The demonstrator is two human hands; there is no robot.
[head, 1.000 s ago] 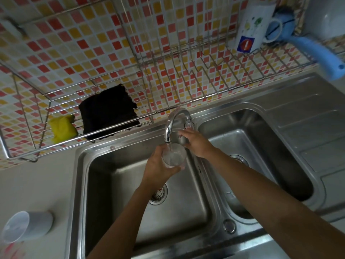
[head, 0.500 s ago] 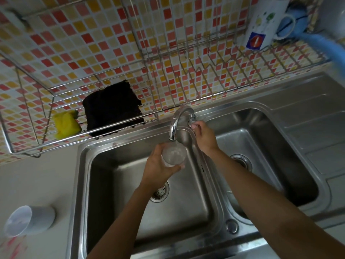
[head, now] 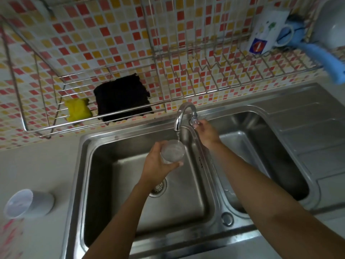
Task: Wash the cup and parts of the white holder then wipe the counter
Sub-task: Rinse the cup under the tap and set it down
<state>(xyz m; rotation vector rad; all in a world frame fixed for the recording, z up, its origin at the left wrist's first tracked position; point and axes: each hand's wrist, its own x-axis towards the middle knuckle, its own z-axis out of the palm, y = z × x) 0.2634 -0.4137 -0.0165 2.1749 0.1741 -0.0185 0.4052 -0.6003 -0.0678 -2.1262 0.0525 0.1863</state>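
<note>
My left hand (head: 157, 165) grips a clear cup (head: 173, 151) over the left sink basin (head: 104, 174), right under the spout of the chrome tap (head: 182, 114). A thin stream of water runs from the spout into the cup. My right hand (head: 206, 133) is closed on the tap's handle (head: 194, 122) behind the spout. A white cup-shaped holder part (head: 28, 202) lies on its side on the pale counter (head: 37, 165) at the left.
A wire rack (head: 168, 98) hangs on the tiled wall above the sink, holding a yellow sponge (head: 78, 110), a black cloth (head: 122, 98), a white mug (head: 267, 32) and a blue brush (head: 324, 58). The right basin (head: 276, 146) and draining board (head: 317, 131) lie to the right.
My right hand has shifted from the spout's base onto the tap handle. Water now streams into the cup, which has stayed under the spout in my left hand.
</note>
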